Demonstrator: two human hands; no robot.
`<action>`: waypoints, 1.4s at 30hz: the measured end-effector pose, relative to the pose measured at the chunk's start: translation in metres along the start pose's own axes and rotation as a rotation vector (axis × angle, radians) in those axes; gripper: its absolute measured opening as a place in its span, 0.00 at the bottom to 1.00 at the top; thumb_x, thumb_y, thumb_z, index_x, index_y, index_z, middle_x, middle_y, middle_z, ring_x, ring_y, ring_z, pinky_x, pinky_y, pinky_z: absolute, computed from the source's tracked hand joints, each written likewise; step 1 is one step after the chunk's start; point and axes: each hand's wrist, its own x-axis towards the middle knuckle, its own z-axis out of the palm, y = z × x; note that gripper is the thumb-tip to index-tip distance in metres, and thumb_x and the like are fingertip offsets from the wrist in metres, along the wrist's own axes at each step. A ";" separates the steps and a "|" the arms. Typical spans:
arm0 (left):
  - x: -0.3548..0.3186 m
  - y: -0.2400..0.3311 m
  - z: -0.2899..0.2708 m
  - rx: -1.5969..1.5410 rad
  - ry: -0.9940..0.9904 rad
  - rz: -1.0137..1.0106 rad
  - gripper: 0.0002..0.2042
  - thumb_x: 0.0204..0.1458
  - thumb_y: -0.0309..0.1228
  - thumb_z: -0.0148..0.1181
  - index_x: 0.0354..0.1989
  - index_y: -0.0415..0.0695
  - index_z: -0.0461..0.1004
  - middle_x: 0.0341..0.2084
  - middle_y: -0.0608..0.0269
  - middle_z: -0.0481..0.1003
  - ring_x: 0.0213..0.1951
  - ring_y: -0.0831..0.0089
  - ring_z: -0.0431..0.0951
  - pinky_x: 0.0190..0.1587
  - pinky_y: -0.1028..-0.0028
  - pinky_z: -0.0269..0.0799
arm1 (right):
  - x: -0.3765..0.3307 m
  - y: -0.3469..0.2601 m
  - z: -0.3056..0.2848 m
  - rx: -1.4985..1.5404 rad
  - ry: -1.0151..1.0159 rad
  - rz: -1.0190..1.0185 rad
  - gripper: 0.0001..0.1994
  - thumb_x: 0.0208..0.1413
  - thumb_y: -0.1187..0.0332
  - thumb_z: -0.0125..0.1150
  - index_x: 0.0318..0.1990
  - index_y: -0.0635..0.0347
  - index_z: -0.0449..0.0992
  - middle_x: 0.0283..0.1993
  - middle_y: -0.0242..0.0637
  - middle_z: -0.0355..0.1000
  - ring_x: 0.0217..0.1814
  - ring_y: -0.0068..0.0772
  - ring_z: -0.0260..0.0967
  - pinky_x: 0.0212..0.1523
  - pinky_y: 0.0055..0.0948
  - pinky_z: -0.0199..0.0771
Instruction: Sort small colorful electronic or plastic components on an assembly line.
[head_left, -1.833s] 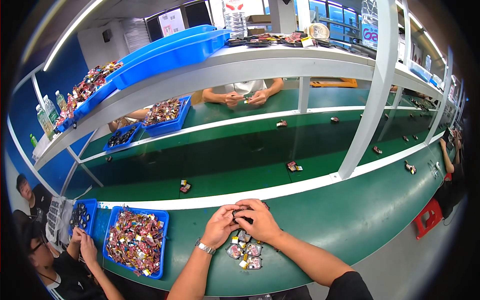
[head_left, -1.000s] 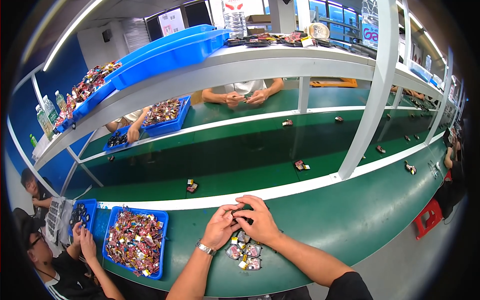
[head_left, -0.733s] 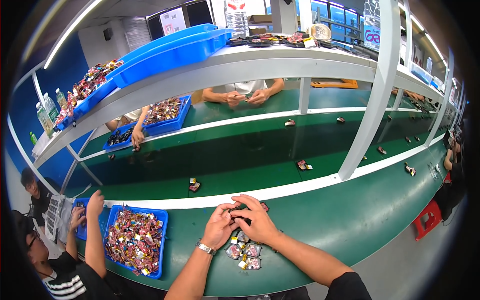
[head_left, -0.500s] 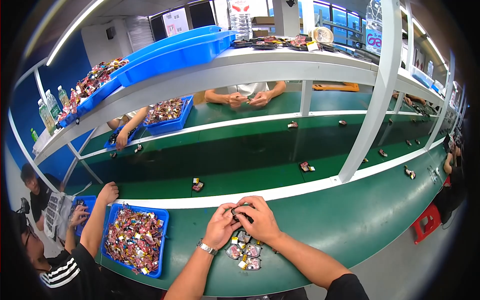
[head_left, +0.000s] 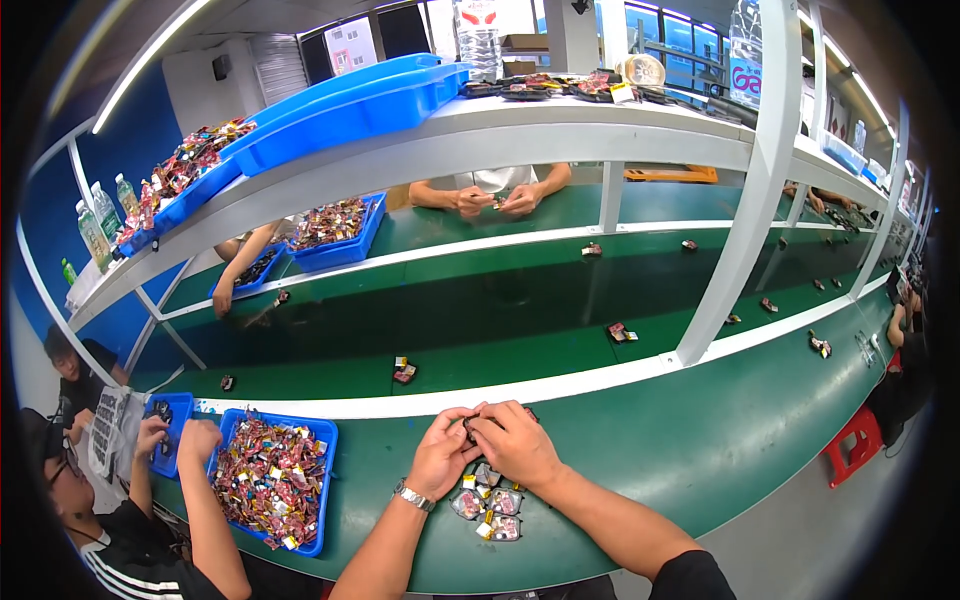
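My left hand [head_left: 440,456], with a metal-banded watch at its wrist, is closed with fingertips pinching a small dark part [head_left: 470,428]. My right hand [head_left: 516,446] closes on the same part from the other side, its fingers hiding most of it. A reddish bit shows just beyond the right fingers. Below both hands, on the green bench [head_left: 640,470], lies a small cluster of flat, dark-rimmed pieces [head_left: 505,502] with pinkish-red middles and yellow-and-white tags.
A blue tray [head_left: 330,480] heaped with similar pieces stands left of me, beside a co-worker's arm [head_left: 212,510]. Beyond a white rail [head_left: 560,384], a green belt [head_left: 480,345] carries scattered pieces. A white upright [head_left: 745,200] supports the overhead shelf. A red stool [head_left: 853,448] stands right.
Pieces on the belt have shifted rightward, and another now shows at the belt's left. The co-worker's hand has drawn back from the rail toward the trays. My right fingers have shifted slightly on the part.
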 end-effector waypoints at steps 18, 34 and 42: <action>0.000 -0.001 -0.006 -0.005 0.086 0.077 0.17 0.62 0.26 0.49 0.58 0.42 0.60 0.54 0.57 0.70 0.55 0.66 0.71 0.59 0.65 0.67 | 0.013 -0.008 0.013 0.068 -0.088 0.128 0.14 0.45 0.71 0.65 0.42 0.61 0.78 0.49 0.41 0.72 0.48 0.43 0.70 0.49 0.36 0.74; 0.009 0.002 -0.029 0.483 0.714 0.621 0.07 0.56 0.22 0.52 0.43 0.39 0.69 0.35 0.62 0.75 0.30 0.80 0.74 0.28 0.79 0.71 | 0.091 0.028 0.110 -0.186 -0.243 0.444 0.31 0.39 0.54 0.73 0.47 0.66 0.72 0.46 0.46 0.70 0.51 0.51 0.67 0.52 0.43 0.70; 0.007 0.012 -0.029 0.441 0.662 0.460 0.06 0.60 0.26 0.51 0.42 0.39 0.68 0.33 0.62 0.74 0.27 0.81 0.71 0.26 0.81 0.69 | 0.083 0.044 0.068 0.269 -0.385 0.315 0.35 0.38 0.67 0.75 0.58 0.58 0.68 0.48 0.40 0.76 0.52 0.40 0.69 0.55 0.36 0.71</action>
